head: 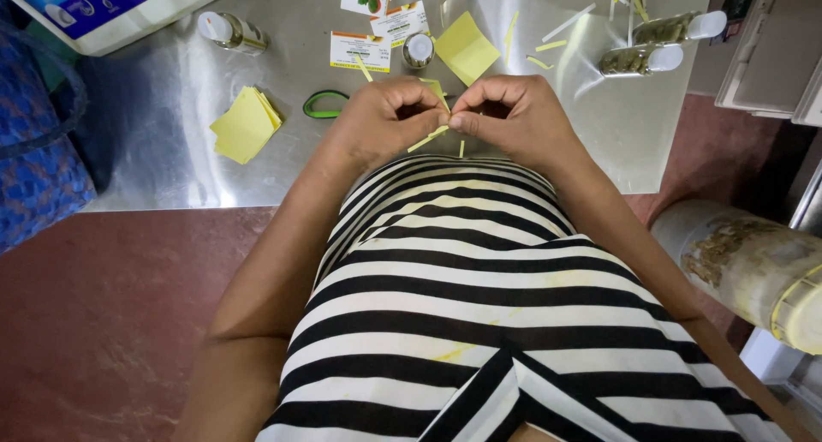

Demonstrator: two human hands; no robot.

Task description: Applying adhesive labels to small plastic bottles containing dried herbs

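Upper left of frame: corner of a white-and-blue machine (103,9) on the steel bench (171,151). Just right of it, a small capped vial (229,32) lying on its side. Below that, a loose stack of yellow paper squares (245,123), well apart from the bench's near edge.

Centre: green-handled scissors (324,104), partly hidden behind the left hand (385,116). Printed labels (361,51) and an upright vial (418,50) lie above the hands, with a single yellow square (467,48) beside them.

Left hand and right hand (514,112) meet fingertip to fingertip over the bench's near edge. Both grips are closed – pinching one thin yellow paper strip (428,139). Strip's long axis runs diagonally: upper end at the pinch point, lower end pointing toward lower left of frame, sticking out under the left hand.

Upper right: scattered yellow strips (548,46) and two filled vials (659,44) on their sides, white caps pointing right.

Open room – bare steel between the paper stack and the left hand, and right of the right hand out to the bench's right edge.
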